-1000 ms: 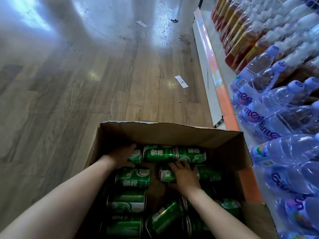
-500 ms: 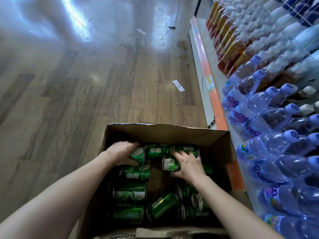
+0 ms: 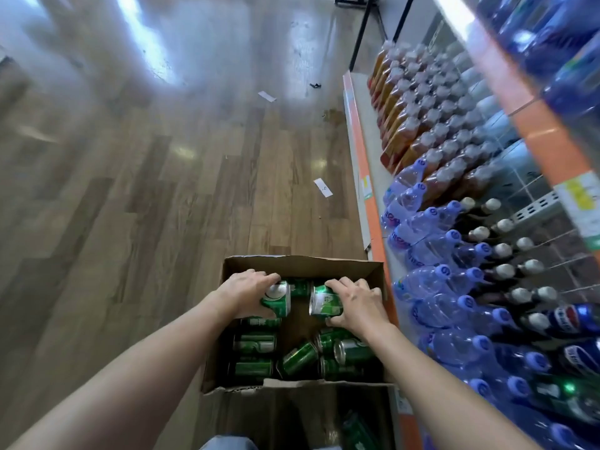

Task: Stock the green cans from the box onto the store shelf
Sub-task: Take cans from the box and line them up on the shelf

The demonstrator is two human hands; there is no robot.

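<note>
Right now I have a green can in each hand at the far end of the cardboard box [image 3: 302, 263], both inside its walls. The left can [image 3: 276, 299] sits in the left hand [image 3: 246, 295], fingers curled over its far side and thumb under the near side, so its silver lid faces up at the camera. The right can [image 3: 325, 303] is gripped by the right hand [image 3: 357, 303], fingers wrapped across the top and thumb hooked beneath, with the can's pale end turned toward the other can. The two held cans are near each other but apart, a strip of bare box floor showing between them. I cannot tell whether either is lifted clear of the cans beneath. Under my wrists lie the loose cans [image 3: 298, 352]: three flat on their sides along the left wall, and a jumble tilted every way toward the right. The box stands on the wood-plank floor [image 3: 162, 190], its right wall just beside the orange edge of the bottom shelf [image 3: 373, 219]. On that shelf, blue-capped water bottles [image 3: 431, 245] stand nearest the box, dark bottles with pale caps [image 3: 503, 248] behind them, amber drink bottles [image 3: 409, 125] farther down the aisle, and Pepsi bottles [image 3: 565, 319] at the near right. Two paper slips [image 3: 323, 187] lie on the floor beyond the box.
</note>
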